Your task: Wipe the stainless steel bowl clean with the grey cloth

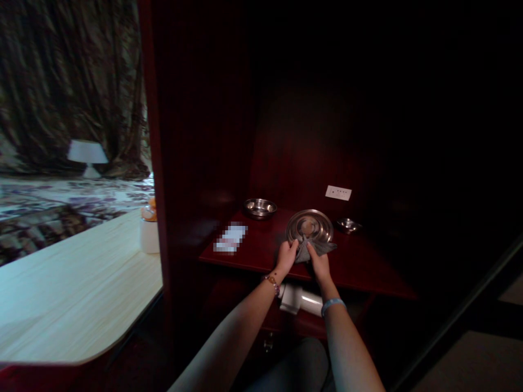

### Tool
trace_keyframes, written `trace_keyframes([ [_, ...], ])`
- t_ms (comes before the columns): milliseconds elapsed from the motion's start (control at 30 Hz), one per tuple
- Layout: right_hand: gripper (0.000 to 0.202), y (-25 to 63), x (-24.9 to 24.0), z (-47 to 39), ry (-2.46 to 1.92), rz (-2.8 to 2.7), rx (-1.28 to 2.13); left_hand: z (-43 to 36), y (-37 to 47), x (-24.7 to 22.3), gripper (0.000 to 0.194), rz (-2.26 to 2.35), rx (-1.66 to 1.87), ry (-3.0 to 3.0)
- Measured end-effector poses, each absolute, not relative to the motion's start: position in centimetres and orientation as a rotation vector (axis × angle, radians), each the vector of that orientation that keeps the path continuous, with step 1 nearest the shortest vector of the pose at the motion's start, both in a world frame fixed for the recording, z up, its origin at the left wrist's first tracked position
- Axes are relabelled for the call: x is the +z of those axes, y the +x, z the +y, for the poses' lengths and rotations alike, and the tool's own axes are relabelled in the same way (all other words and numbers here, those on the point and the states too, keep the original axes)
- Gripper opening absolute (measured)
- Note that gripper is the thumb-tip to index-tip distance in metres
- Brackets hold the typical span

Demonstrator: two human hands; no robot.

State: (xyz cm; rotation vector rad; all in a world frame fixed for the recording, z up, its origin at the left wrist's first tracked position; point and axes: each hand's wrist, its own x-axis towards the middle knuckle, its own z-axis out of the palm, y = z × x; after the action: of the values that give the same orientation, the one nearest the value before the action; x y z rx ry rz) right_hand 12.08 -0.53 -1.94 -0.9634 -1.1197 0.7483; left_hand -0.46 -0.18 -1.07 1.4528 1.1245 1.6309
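A round, shiny metal plate (pixel 324 224) is tilted up in front of me over the dark red desk. My left hand (pixel 286 256) grips the near left edge of the plate, its thumb on top. On the near right edge, my right hand (pixel 318 258) is closed with a grey cloth (pixel 302 252) under its thumb. The cloth bunches between both hands and spreads to the right over the plate's rim. Fingers beneath the plate are hidden. Behind to the left sits a metal bowl (pixel 260 208); to the right rests a smaller metal dish (pixel 349 225).
A blurred-out paper or packet (pixel 231 238) lies on the desk's left side. A wall socket (pixel 339 193) is at the back. Below the desktop is a white cylindrical object (pixel 306 301). A dark red panel (pixel 183 190) separates the desk from a pale wooden table (pixel 81 288) on the left.
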Motion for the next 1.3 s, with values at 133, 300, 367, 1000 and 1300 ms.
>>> trace_keyframes([
  [133, 0.06, 12.1, -2.0, -0.6, -0.962, -1.132, 0.754, -0.4, -0.4, -0.7, 0.036, 1.047, 1.688, 1.395],
  [300, 0.06, 12.2, -2.1, -0.4, -0.94, -1.139, 0.753, -0.6, -0.5, -0.4, 0.036, 0.934, 1.721, 1.347],
  [367, 0.06, 12.2, -2.0, -0.4, -0.931, -1.13, 0.754, -0.5, -0.5, -0.5, 0.036, 0.966, 1.688, 1.362],
  [1000, 0.065, 11.9, -1.3, -1.4, -0.956, -1.048, 0.82, -0.1, -0.2, -1.3, 0.024, 1.062, 1.61, 1.468],
  [1300, 0.062, 12.3, -2.1, -0.8, -0.994, -1.105, 0.774, 0.4, -0.3, -1.5, 0.023, 1.079, 1.628, 1.455],
])
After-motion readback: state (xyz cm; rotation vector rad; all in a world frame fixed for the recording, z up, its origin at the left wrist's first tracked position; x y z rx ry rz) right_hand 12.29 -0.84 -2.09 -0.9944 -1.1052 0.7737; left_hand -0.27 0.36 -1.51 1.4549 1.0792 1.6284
